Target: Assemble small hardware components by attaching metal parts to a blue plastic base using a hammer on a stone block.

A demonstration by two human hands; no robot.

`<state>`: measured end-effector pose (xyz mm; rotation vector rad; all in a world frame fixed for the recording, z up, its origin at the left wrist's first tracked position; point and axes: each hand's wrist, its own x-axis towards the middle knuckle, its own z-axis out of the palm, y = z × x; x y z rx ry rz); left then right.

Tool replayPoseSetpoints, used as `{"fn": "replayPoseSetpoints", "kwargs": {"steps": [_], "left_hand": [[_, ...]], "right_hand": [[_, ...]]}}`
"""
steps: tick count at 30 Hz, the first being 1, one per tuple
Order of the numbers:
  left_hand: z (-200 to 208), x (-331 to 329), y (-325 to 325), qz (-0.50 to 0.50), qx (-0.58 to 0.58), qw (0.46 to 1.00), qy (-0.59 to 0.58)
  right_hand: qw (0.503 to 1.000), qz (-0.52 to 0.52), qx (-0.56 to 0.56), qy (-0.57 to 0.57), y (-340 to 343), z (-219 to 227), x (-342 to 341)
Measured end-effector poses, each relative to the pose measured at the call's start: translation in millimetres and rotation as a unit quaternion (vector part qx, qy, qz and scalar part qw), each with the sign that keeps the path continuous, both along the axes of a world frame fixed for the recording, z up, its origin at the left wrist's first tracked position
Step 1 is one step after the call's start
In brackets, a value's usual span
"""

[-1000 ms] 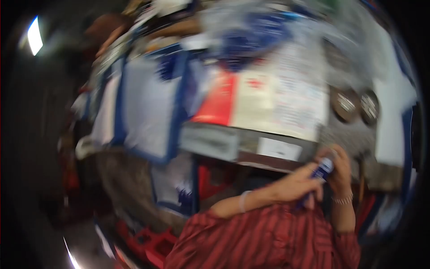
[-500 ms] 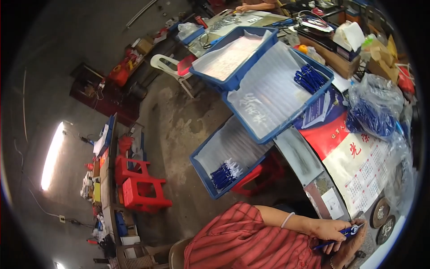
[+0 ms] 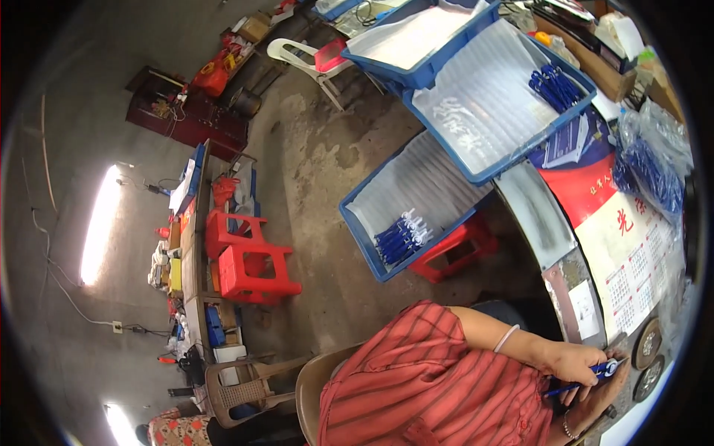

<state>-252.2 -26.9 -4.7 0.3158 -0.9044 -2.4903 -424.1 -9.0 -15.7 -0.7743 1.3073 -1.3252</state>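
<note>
My left hand [image 3: 571, 363], with a white band on the wrist, is closed round blue-handled pliers [image 3: 599, 368] with a silvery head. My right hand [image 3: 608, 392], wearing a beaded bracelet, meets it from the other side, fingers at the head of the pliers. Part of its grip is hidden. Two dark round dishes of small parts, an upper dish [image 3: 648, 340] and a lower dish [image 3: 650, 377], lie just beyond the hands. A low blue tray [image 3: 355, 236] holds several similar pliers [image 3: 401, 238]; a higher blue tray [image 3: 487, 178] holds a bundle of blue-handled pliers [image 3: 555, 88].
A red and cream calendar sheet [image 3: 611, 260] covers the bench, beside a clear bag [image 3: 648, 160] of blue pieces. Red stools [image 3: 256, 271] stand left, one more red stool [image 3: 457, 249] under the low tray. A white chair [image 3: 312, 63] stands farther back. Another person's patterned clothing [image 3: 178, 431] shows lower left.
The view has shifted, so the trays and bench sit farther right and higher. Both hands stay together at the pliers. Another person's clothing has come into view at the lower left.
</note>
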Motion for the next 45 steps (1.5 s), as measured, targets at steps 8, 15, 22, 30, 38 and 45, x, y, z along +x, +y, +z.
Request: {"fn": "replayPoseSetpoints", "kwargs": {"steps": [8,15,22,30,38,45], "left_hand": [[23.7,15.3,-0.2,-0.007,0.041,0.993,-0.110],[22.9,7.6,-2.0,-0.088,0.031,0.984,-0.151],[19.7,-10.7,-0.6,-0.104,0.016,0.983,-0.149],[18.0,-15.0,-0.3,-0.113,0.022,0.984,-0.135],[15.7,-14.0,-1.5,-0.117,0.029,0.981,-0.151],[18.4,-16.4,-2.3,-0.116,0.027,0.982,-0.149]], "right_hand": [[0.999,-0.002,-0.034,-0.001,5.7,18.6,31.7],[0.990,-0.008,-0.034,-0.134,18.3,18.9,23.9],[0.987,-0.046,-0.054,-0.142,26.7,11.9,12.4],[0.977,-0.138,-0.076,-0.145,28.3,14.7,20.0],[0.979,-0.068,-0.007,-0.191,25.0,13.5,6.2],[0.981,-0.145,-0.084,-0.094,25.4,9.8,14.6]]}}
